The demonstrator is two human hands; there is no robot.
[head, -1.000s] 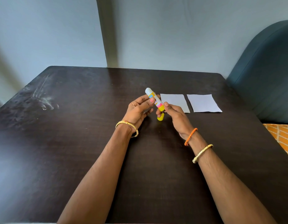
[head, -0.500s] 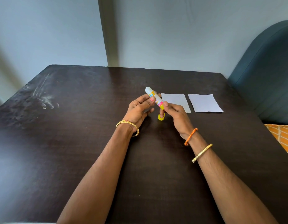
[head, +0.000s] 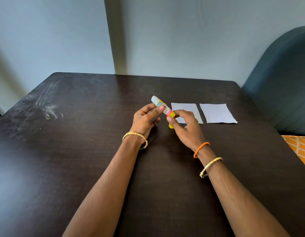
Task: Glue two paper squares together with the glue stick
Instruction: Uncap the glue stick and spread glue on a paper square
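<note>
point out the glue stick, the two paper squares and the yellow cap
glue stick (head: 162, 107): head view, on its labelled barrel between the two hands.
left paper square (head: 185, 107): head view, on its bare upper part.
right paper square (head: 217, 113): head view, on its middle.
yellow cap (head: 170, 126): head view, on its end showing below the right fingers.

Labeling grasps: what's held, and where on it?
Glue stick: left hand pinches the upper body, right hand fingers grip the yellow base end.

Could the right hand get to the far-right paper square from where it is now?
Probably yes. The right hand is busy on the glue stick, also held by the left hand, but bare table lies between it and the right paper square.
</note>
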